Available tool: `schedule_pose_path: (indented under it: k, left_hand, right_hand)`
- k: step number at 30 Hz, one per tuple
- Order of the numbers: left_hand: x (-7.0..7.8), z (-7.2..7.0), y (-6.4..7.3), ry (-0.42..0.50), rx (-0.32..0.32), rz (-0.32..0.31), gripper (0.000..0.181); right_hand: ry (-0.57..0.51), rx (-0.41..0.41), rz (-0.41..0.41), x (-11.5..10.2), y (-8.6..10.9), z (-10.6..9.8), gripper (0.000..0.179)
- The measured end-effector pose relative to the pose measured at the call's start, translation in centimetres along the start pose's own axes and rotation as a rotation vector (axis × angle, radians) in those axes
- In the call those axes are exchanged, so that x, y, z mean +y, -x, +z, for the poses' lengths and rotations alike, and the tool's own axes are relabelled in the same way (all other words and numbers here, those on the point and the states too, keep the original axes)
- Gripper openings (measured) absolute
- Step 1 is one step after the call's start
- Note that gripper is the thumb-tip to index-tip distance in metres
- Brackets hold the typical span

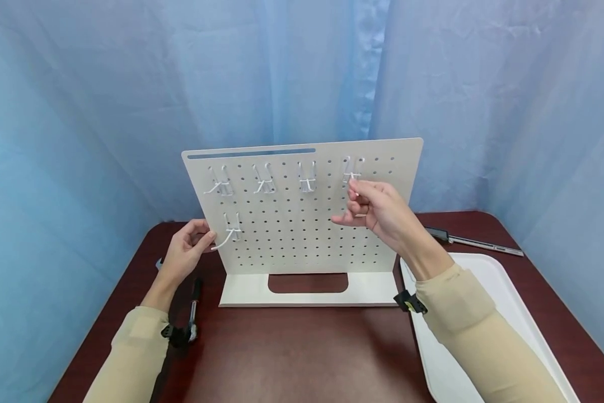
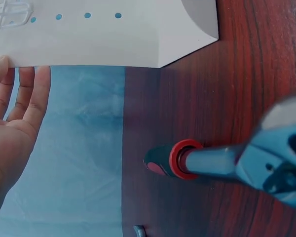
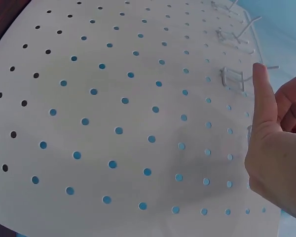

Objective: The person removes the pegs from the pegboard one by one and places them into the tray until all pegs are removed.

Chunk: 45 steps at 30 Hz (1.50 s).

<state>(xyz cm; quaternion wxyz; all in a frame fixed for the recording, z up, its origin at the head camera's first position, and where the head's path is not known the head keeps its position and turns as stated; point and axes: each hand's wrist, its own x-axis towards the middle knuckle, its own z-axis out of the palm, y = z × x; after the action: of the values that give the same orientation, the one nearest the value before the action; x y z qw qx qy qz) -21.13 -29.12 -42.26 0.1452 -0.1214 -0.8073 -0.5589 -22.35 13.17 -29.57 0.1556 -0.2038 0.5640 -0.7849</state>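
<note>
A white pegboard [image 1: 291, 224] on a flat base stands upright on the table. Several white wire hooks hang from it: three along the top left, such as the hook [image 1: 307, 178], and a lower hook [image 1: 233, 230] near the left edge. My right hand [image 1: 382, 210] pinches the prong of another hook [image 1: 351, 168] at the board's upper right. My left hand [image 1: 188, 246] grips the board's left edge between thumb and fingers; in the left wrist view the fingers [image 2: 37, 94] lie behind that edge.
On the right lies a white tray [image 1: 475, 268], with a black-handled metal tool [image 1: 478, 243] behind it. A tool with a dark and red handle [image 2: 167, 160] lies left of the board, near the left forearm. Blue curtains [image 1: 302, 73] surround the table.
</note>
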Motion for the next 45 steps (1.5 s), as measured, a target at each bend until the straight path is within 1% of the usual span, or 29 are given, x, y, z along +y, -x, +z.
schedule_pose_path:
  k: [7,12,16,20,23,29,33,36,39,43,45]
  left_hand:
    - [0.0,0.0,-0.2,0.016,0.003,-0.003,0.024]
    - [-0.2,0.0,-0.4,0.027,-0.009,-0.002,0.024]
    - [-0.1,0.0,-0.4,0.027,0.0,-0.005,0.023]
    - [0.2,-0.1,-0.3,0.019,0.015,-0.015,0.024]
    - [0.3,-0.3,-0.1,0.012,0.015,-0.019,0.024]
    - [0.1,-0.6,0.2,0.011,0.005,-0.006,0.024]
    - [-0.1,-0.5,0.1,0.026,0.005,0.007,0.023]
    - [-0.3,-0.4,0.0,0.034,0.006,0.014,0.022]
    - [-0.3,-0.1,0.0,0.035,0.005,0.017,0.022]
    - [-0.4,0.2,0.0,0.021,0.006,0.017,0.022]
    - [-0.4,0.3,0.0,0.017,0.01,0.017,0.022]
  right_hand:
    - [0.03,0.012,0.033,0.0,0.5,-0.5,0.033]
    - [0.043,0.025,0.053,-0.2,1.3,-1.6,0.031]
    - [0.038,0.03,0.055,-0.2,2.3,-3.0,0.031]
    - [0.038,0.017,0.047,-0.2,3.5,-4.6,0.031]
    - [0.038,0.006,0.053,-0.1,4.5,-5.8,0.031]
    - [0.036,-0.015,0.072,-0.2,6.6,-8.5,0.031]
    - [0.028,-0.022,0.091,0.0,8.1,-10.4,0.03]
    - [0.015,-0.038,0.139,0.4,9.2,-12.2,0.032]
    - [0.014,-0.052,0.207,0.9,10.4,-14.3,0.034]
    - [0.026,-0.048,0.305,1.8,11.6,-16.9,0.036]
    - [0.017,-0.051,0.335,2.3,12.0,-18.0,0.035]
